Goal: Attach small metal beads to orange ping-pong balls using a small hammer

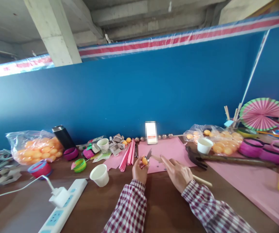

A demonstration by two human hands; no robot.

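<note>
In the head view, an orange table tennis ball is pinched in the fingers of my left hand. A dark, pointed metal piece sticks up beside the ball; I cannot tell what it is fixed to. My right hand, palm down with fingers long, lies over a thin wooden stick. The stick runs under the fingers towards the ball and comes out again by the wrist. Its hold looks closed, though the thumb is mostly hidden. Beneath both hands lies a pink sheet with a few small dark bits on it.
White cups stand left and right. A hammer lies right of the sheet. Bags of orange balls sit on both sides. Folded pink strips, a black flask and a power strip are to the left. A blue partition rises behind.
</note>
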